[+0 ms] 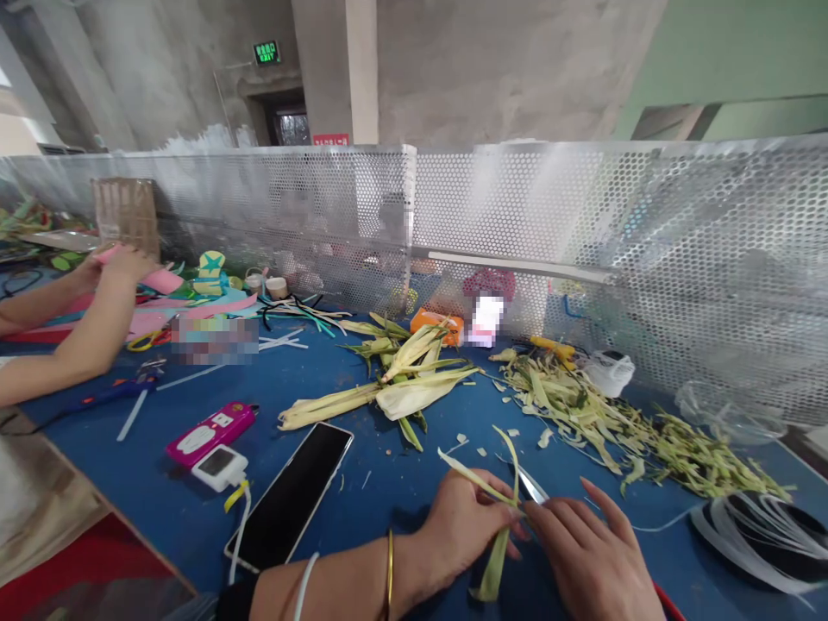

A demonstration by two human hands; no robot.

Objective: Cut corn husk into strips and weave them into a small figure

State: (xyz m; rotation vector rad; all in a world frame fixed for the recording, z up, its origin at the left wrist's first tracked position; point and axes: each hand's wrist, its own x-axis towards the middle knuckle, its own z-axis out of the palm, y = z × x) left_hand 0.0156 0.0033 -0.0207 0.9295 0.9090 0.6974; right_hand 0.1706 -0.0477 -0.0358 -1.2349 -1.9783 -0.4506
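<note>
My left hand (462, 522), with a gold bangle and a white band on its arm, pinches a pale green corn husk strip (495, 565). The strip's two narrow ends cross and rise above the fingers, while a wider piece hangs below. My right hand (592, 556) meets the strip at the crossing, its fingertips closed there and one outer finger raised. A pointed metal blade (531, 486) shows just behind the right fingertips. The rest of that tool is hidden under the hand. Whole corn husks (420, 379) lie in a heap beyond my hands.
Shredded husk (582, 414) is piled at right, near a coil of clear line (769, 535). A black phone (294, 496), a white charger (220, 466) and a pink power strip (210, 431) lie left. A perforated screen (517, 207) stands behind. A co-worker's hands (122, 263) hold pink material.
</note>
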